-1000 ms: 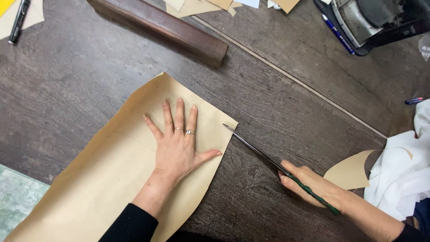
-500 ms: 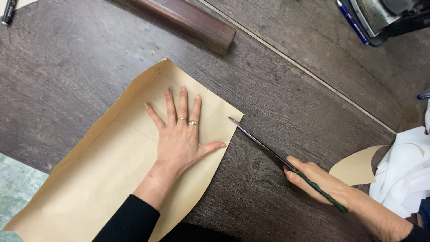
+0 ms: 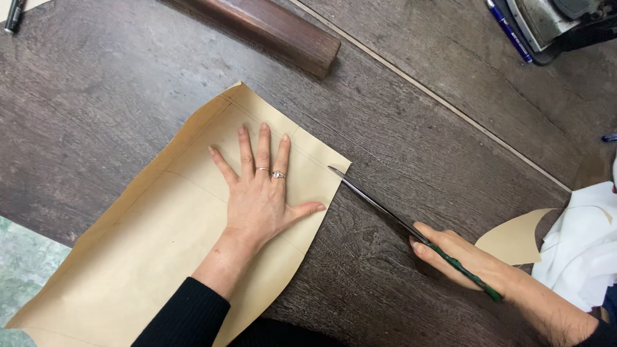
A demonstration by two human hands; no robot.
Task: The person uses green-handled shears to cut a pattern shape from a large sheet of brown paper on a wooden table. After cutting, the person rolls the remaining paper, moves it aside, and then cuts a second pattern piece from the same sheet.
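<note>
A large sheet of brown kraft paper (image 3: 148,250) lies on the dark wooden table (image 3: 96,109). My left hand (image 3: 260,193) presses flat on it, fingers spread, with rings on two fingers. My right hand (image 3: 459,257) grips long scissors (image 3: 385,212) with green handles. The blades look closed, and their tip touches the paper's right edge near its top corner.
A dark wooden block (image 3: 270,29) lies at the top. A blue pen (image 3: 508,29) and a grey machine (image 3: 559,22) sit top right. A curved brown paper offcut (image 3: 514,238) and white fabric (image 3: 578,244) lie at the right. A black pen (image 3: 13,16) is top left.
The view has shifted slightly. The scissor tip stays at the paper's right edge, and my left hand stays flat on the sheet.
</note>
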